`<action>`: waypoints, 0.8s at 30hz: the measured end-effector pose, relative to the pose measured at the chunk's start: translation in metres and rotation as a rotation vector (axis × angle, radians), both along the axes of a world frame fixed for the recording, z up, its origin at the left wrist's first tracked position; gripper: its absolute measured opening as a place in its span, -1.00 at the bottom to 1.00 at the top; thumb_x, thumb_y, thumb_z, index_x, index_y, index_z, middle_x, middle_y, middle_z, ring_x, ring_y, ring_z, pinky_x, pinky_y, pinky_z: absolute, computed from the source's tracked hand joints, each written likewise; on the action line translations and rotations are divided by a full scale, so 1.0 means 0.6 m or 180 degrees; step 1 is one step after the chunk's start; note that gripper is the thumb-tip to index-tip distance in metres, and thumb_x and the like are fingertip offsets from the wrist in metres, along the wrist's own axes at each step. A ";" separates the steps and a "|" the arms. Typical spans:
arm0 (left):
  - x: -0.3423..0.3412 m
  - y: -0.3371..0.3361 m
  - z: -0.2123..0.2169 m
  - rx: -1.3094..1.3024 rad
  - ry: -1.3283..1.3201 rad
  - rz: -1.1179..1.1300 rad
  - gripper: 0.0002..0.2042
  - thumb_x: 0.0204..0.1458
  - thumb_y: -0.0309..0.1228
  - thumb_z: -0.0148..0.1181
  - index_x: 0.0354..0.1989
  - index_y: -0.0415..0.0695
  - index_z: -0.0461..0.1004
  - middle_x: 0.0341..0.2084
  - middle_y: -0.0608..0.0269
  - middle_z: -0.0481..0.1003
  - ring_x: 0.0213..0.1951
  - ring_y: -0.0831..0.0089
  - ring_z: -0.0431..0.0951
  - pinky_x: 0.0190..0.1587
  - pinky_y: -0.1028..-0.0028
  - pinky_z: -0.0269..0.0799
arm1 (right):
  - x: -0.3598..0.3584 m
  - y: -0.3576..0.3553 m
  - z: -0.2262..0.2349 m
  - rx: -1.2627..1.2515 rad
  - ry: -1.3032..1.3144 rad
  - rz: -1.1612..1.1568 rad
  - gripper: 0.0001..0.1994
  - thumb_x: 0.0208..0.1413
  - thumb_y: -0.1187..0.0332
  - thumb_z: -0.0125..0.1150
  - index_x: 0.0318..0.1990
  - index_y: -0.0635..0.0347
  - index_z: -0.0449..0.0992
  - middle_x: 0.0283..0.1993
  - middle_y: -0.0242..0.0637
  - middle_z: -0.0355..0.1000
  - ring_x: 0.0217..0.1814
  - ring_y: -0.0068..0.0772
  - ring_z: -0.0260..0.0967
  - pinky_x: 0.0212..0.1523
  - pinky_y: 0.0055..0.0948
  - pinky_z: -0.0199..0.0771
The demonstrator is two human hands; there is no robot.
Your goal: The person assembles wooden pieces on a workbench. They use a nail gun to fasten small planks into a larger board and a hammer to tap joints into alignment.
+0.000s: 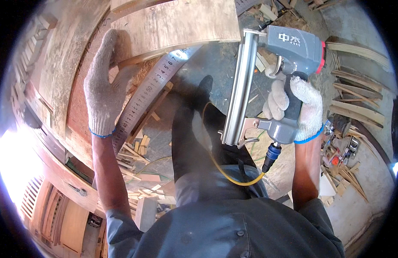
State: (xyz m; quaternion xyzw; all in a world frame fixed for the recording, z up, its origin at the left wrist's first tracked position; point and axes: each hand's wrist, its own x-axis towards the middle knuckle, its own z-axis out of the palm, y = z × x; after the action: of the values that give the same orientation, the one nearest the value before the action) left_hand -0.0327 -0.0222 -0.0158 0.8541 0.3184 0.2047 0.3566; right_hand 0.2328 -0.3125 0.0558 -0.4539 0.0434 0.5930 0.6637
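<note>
The gloved left hand [105,88] lay flat on the surface [65,69], its fingers [108,45] stretched out and pressing the lower left corner of a wooden board [173,23], gripping nothing. A metal ruler [154,88] ran slantwise just beside it. The gloved right hand [297,107] had its fingers wrapped tight around the handle of a grey nail gun [289,47], held upright just right of the board, a yellow hose [233,176] hanging below.

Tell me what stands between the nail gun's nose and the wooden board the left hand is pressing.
Nothing visible does. The nail gun, gripped by the right hand, has its nose at the edge of the wooden board. The left hand presses the board well off to the side; the curved ruler lies below.
</note>
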 end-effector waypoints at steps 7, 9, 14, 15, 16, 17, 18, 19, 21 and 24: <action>0.012 -0.013 0.000 -0.0168 -0.0133 0.0208 -0.26 0.06 -0.62 0.44 0.47 -0.21 0.30 0.35 -0.01 0.44 0.31 0.26 0.51 0.32 0.31 0.49 | -0.006 0.001 -0.001 -0.0023 -0.0009 -0.0030 -0.47 0.30 0.14 0.20 0.22 0.45 0.44 -0.52 -0.28 0.41 -0.52 -0.26 0.45 -0.32 -0.18 0.51; 0.014 -0.013 0.001 -0.0411 -0.0270 0.0235 -0.25 0.06 -0.62 0.43 0.48 -0.23 0.28 0.36 -0.02 0.42 0.32 0.27 0.49 0.33 0.31 0.49 | -0.006 0.001 0.000 -0.0069 -0.0043 -0.0027 -0.48 0.31 0.15 0.20 0.22 0.45 0.44 -0.52 -0.29 0.41 -0.51 -0.26 0.45 -0.32 -0.18 0.50; 0.022 -0.017 -0.001 -0.0444 -0.0262 0.0239 -0.23 0.07 -0.60 0.44 0.49 -0.25 0.25 0.38 -0.02 0.39 0.33 0.27 0.47 0.32 0.31 0.50 | -0.008 0.001 0.001 -0.0065 -0.0108 0.0004 -0.49 0.32 0.16 0.19 0.22 0.45 0.45 -0.51 -0.28 0.42 -0.51 -0.26 0.45 -0.29 -0.16 0.51; 0.024 -0.020 -0.001 -0.0419 -0.0252 0.0255 -0.23 0.07 -0.59 0.44 0.49 -0.25 0.24 0.39 -0.02 0.39 0.34 0.27 0.47 0.32 0.31 0.50 | -0.008 0.001 0.000 -0.0048 -0.0081 -0.0017 -0.49 0.32 0.16 0.18 0.22 0.45 0.45 -0.50 -0.28 0.42 -0.51 -0.26 0.44 -0.29 -0.15 0.51; 0.026 -0.021 -0.001 -0.0408 -0.0268 0.0261 -0.23 0.06 -0.59 0.44 0.49 -0.25 0.25 0.39 -0.02 0.38 0.34 0.26 0.47 0.32 0.32 0.50 | -0.008 0.000 0.000 -0.0032 -0.0048 -0.0034 -0.50 0.32 0.16 0.18 0.22 0.44 0.45 -0.50 -0.27 0.42 -0.51 -0.26 0.44 -0.29 -0.15 0.51; 0.029 -0.022 -0.001 -0.0394 -0.0288 0.0262 -0.23 0.06 -0.58 0.44 0.49 -0.25 0.25 0.39 -0.02 0.38 0.34 0.26 0.46 0.33 0.32 0.49 | -0.009 0.000 0.000 -0.0036 -0.0054 -0.0019 -0.50 0.33 0.16 0.18 0.22 0.45 0.45 -0.50 -0.28 0.42 -0.51 -0.26 0.44 -0.29 -0.15 0.51; 0.031 -0.023 0.000 -0.0382 -0.0309 0.0261 -0.23 0.06 -0.58 0.45 0.49 -0.26 0.25 0.39 -0.02 0.38 0.34 0.25 0.46 0.33 0.32 0.49 | -0.009 0.000 0.000 -0.0042 -0.0062 -0.0008 -0.50 0.33 0.16 0.17 0.21 0.45 0.45 -0.49 -0.28 0.42 -0.51 -0.26 0.44 -0.29 -0.15 0.51; 0.032 -0.023 0.002 -0.0412 -0.0277 0.0252 -0.23 0.06 -0.59 0.43 0.49 -0.26 0.24 0.40 -0.02 0.37 0.36 0.25 0.45 0.34 0.32 0.47 | -0.009 -0.001 0.001 -0.0082 -0.0064 -0.0016 -0.50 0.33 0.16 0.17 0.21 0.45 0.46 -0.49 -0.28 0.41 -0.51 -0.26 0.44 -0.29 -0.15 0.51; 0.032 -0.026 0.005 -0.0459 -0.0234 0.0301 -0.23 0.07 -0.60 0.41 0.49 -0.27 0.23 0.41 -0.02 0.36 0.38 0.25 0.42 0.37 0.32 0.44 | -0.011 -0.001 0.002 -0.0197 -0.0190 -0.0015 -0.49 0.34 0.15 0.16 0.22 0.45 0.44 -0.50 -0.29 0.40 -0.52 -0.27 0.43 -0.30 -0.16 0.49; 0.023 -0.030 0.011 -0.0941 -0.0475 0.0265 -0.24 0.11 -0.61 0.35 0.52 -0.26 0.19 0.43 -0.03 0.34 0.40 0.24 0.38 0.39 0.30 0.39 | -0.015 0.001 0.003 -0.0281 -0.0105 -0.0068 -0.48 0.35 0.14 0.15 0.24 0.44 0.40 -0.51 -0.29 0.39 -0.52 -0.28 0.42 -0.34 -0.17 0.46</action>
State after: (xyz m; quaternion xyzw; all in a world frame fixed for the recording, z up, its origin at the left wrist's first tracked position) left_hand -0.0190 -0.0402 -0.0093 0.7608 0.3528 0.2332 0.4922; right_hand 0.2237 -0.3118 0.0577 -0.4921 0.0635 0.5757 0.6499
